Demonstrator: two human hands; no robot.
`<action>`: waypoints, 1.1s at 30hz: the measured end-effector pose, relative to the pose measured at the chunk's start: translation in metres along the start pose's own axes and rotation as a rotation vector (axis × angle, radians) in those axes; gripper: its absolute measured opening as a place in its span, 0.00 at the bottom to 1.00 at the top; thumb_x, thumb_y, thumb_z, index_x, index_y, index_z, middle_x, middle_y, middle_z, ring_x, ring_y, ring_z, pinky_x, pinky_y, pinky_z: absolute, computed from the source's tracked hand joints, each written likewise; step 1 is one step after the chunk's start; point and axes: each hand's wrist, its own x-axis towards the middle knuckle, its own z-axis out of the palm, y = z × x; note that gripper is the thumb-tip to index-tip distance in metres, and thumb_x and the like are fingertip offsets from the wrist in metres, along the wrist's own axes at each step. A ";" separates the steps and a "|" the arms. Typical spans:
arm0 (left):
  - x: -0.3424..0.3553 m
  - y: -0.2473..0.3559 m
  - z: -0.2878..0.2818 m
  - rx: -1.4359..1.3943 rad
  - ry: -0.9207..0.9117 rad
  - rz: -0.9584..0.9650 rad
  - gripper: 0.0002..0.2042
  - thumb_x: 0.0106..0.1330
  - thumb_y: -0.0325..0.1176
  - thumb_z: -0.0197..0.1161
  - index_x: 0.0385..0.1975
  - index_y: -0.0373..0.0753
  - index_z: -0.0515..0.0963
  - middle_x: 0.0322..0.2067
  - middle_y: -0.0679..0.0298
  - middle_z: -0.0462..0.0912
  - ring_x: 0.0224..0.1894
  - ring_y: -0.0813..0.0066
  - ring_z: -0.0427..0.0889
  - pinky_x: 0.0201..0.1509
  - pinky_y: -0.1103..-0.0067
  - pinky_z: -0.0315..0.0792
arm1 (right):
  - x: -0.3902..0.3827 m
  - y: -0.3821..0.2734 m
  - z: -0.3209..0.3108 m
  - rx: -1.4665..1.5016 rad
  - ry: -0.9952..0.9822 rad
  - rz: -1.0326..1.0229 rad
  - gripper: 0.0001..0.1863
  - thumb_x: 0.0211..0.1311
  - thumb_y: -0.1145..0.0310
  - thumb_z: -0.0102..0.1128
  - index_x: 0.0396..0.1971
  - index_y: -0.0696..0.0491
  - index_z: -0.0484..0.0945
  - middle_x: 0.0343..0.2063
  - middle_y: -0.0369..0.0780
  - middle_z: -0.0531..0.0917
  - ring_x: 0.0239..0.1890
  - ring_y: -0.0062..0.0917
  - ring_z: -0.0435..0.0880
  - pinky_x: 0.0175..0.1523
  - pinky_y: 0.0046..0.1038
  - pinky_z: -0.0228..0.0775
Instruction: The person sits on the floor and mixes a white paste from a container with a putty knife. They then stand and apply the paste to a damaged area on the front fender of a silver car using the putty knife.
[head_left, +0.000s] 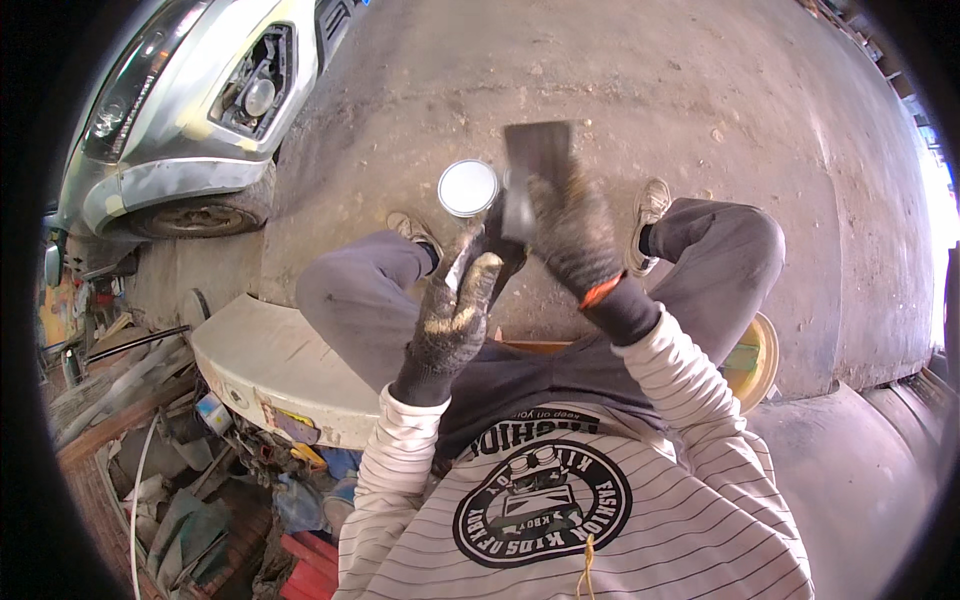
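Observation:
My right hand [578, 228], in a dark, dusty work glove with an orange cuff edge, grips a dark flat rectangular piece [538, 145] smeared by motion. Below it, close to the fingers, is a glossy grey patch whose kind I cannot tell. My left hand [452, 315] wears a worn dark glove with pale smears. Its fingers close round something dark [508, 250], partly hidden between the two hands and too blurred to name. Just beyond my left hand, a round can with a white top [468, 188] stands on the floor between my feet.
A car front with a bare headlight opening [258, 95] stands at the far left. A cream body panel [285, 370] lies beside my left leg, with scrap and rags [190, 530] behind it. A yellowish round tub [762, 360] and a grey panel [830, 470] are at my right.

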 end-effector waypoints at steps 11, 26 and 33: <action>-0.015 -0.014 0.001 -0.018 -0.197 -0.172 0.29 0.59 0.16 0.61 0.64 0.32 0.67 0.57 0.43 0.74 0.58 0.45 0.75 0.60 0.65 0.74 | 0.003 -0.041 -0.008 -0.086 0.141 -0.374 0.14 0.68 0.69 0.56 0.48 0.61 0.72 0.37 0.51 0.83 0.37 0.39 0.86 0.37 0.37 0.79; -0.013 -0.019 0.000 -0.198 -0.268 -0.355 0.34 0.57 0.18 0.64 0.67 0.35 0.65 0.58 0.41 0.72 0.58 0.43 0.74 0.60 0.63 0.73 | -0.003 -0.034 -0.009 -0.034 -0.092 -0.094 0.23 0.63 0.72 0.59 0.58 0.59 0.69 0.39 0.48 0.83 0.42 0.36 0.84 0.56 0.39 0.73; -0.010 -0.017 -0.002 0.173 0.022 0.217 0.36 0.55 0.17 0.62 0.68 0.34 0.63 0.57 0.43 0.74 0.57 0.43 0.75 0.59 0.64 0.73 | -0.009 -0.006 -0.006 0.073 0.083 -0.064 0.17 0.68 0.67 0.56 0.52 0.60 0.71 0.40 0.51 0.81 0.41 0.43 0.84 0.44 0.40 0.76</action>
